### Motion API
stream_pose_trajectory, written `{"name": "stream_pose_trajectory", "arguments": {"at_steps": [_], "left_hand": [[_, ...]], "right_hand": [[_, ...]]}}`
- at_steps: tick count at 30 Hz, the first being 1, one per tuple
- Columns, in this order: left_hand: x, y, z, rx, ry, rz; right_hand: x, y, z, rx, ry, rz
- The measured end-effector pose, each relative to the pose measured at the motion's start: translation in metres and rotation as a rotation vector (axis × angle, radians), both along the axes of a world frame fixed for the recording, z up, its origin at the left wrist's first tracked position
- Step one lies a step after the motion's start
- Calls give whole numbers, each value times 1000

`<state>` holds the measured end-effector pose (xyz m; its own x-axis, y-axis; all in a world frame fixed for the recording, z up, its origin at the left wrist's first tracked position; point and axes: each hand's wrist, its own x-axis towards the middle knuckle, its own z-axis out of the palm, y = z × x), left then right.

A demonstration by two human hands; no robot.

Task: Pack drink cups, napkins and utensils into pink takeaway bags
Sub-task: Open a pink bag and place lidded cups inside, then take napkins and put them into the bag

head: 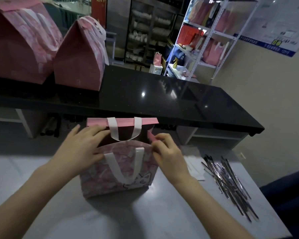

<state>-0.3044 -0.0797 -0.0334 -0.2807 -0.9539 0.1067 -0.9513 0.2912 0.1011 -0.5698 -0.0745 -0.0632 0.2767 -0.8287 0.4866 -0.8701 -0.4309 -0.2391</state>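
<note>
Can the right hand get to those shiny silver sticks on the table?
Probably yes. The thin silver-wrapped sticks lie just right of the right hand, with only flat white napkins between. It must first release the pink patterned bag.

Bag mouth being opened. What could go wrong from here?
1. The right hand pinches only the rim corner of the pink bag; it could slip or tear, collapsing the mouth.
2. The bag's far flap appears close to the black counter overhang, which may cramp loading.
3. The loose wrapped straws lie near the table edge; a reach might scatter them.
</note>
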Motion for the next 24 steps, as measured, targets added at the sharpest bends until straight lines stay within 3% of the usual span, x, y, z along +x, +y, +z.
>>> {"name": "stream_pose_trajectory", "arguments": {"at_steps": [7, 9, 11, 14, 18, 24], "left_hand": [[-51, 37, 9, 115, 32, -117], [-76, 45, 14, 132, 134, -206], [-106, 46, 17, 25, 292, -242], [-168, 35, 13, -67, 526, -214], [-257, 6, -15, 61, 531, -258], [-346, -56, -89, 308, 504, -116]], "right_hand": [[-51, 1, -6, 37, -108, 164], [-80, 3, -10, 44, -129, 151], [-114, 2, -18, 72, -139, 94], [-173, -5, -41, 224, -102, -31], [-239, -19, -77, 516, -107, -220], [-277, -41, -119, 687, -180, -317]]}}
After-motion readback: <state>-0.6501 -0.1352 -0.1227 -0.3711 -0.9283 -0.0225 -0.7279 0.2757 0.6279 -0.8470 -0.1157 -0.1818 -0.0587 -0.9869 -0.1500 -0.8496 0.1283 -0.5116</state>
